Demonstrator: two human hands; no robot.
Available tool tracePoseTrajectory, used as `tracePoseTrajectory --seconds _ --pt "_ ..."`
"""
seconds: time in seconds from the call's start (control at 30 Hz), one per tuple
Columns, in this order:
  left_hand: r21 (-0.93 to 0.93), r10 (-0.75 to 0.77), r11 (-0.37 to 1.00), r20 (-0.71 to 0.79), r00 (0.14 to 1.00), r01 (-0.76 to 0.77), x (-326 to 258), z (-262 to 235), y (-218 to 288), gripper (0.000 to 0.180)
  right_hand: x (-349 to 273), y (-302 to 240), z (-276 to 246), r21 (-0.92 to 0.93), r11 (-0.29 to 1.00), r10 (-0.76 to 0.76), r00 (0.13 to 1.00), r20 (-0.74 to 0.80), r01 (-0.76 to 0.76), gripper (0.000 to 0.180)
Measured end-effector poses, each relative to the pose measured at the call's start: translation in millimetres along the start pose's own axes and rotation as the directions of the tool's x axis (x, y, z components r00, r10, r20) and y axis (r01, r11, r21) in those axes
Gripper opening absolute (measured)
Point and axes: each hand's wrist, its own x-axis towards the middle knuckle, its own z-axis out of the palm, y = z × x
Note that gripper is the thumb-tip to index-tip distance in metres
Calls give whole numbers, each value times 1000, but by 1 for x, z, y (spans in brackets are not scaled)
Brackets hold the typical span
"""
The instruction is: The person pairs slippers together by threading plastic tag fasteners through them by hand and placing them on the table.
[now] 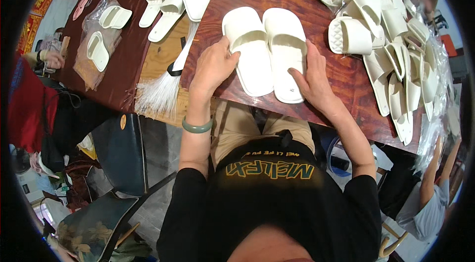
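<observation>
A pair of white slide slippers lies side by side on the reddish-brown wooden table (pixel 225 86), heels toward me. My left hand (pixel 214 65) grips the outer edge of the left slipper (pixel 255 71), thumb on top near the strap. On the other side my right hand (pixel 315 78) holds the right slipper (pixel 287 71), its thumb over the footbed and its fingers along the outer edge. The inner edges of the two slippers touch or nearly touch. A green bangle (pixel 197 126) is round my left wrist.
At the right, a heap of white slippers (pixel 391 49) borders clear plastic wrap (pixel 429 138). More slippers (pixel 170 9) lie far left, above a bundle of white plastic strands (pixel 161 95). Slippers on plastic (pixel 98 51) occupy the dark red table. People work at both sides; a chair (pixel 116 155) stands left.
</observation>
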Motion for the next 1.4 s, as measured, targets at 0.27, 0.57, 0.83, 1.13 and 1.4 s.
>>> tracePoseTrajectory --seconds 0.27,0.57,0.83,1.13,1.4 --pt "-620 37 782 -58 998 -65 -69 4 35 83 -2 -37 -32 164 968 -182 982 -48 188 33" --pt "-772 196 619 -29 980 -147 -98 36 52 91 -24 -83 16 590 807 -57 998 23 33 27" --pt "-907 148 249 383 912 340 -107 32 36 39 21 -90 -4 569 627 402 846 350 -533 15" --pt "-816 191 -215 504 843 536 -77 22 23 28 56 -53 17 290 914 218 947 236 -283 24" --pt "-802 160 -203 539 827 562 -34 18 18 26 1 -79 -1 460 774 185 849 494 -436 21"
